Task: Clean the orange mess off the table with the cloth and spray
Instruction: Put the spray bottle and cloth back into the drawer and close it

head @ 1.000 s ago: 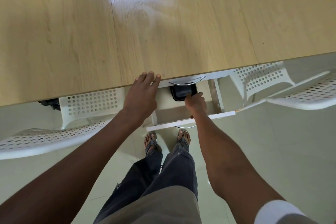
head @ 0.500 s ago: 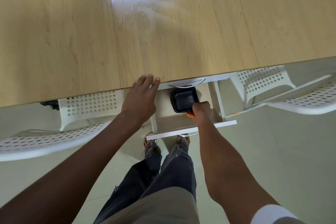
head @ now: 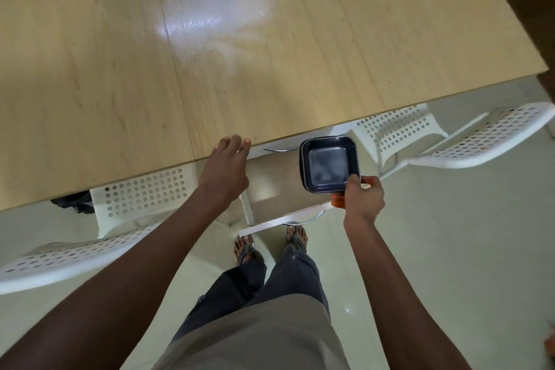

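A light wooden table (head: 270, 39) fills the upper part of the view, with a pale glare patch near its middle. No cloth, spray or orange mess shows on it. My left hand (head: 225, 171) rests with straight fingers on the table's near edge. My right hand (head: 362, 197) grips the near rim of a black square dish (head: 329, 164) and holds it above the open white drawer (head: 279, 189) under the table. A small orange thing (head: 338, 200) shows under my right fingers; what it is I cannot tell.
White perforated chairs stand to the left (head: 90, 237) and right (head: 468, 141), tucked against the table. The drawer front (head: 282, 221) juts out toward my legs and sandalled feet. A dark object (head: 72, 201) lies under the table at left. Pale tiled floor surrounds me.
My right hand took hold of the black dish in the drawer and lifted it up and to the right, out of the drawer. My left hand stayed on the table edge.
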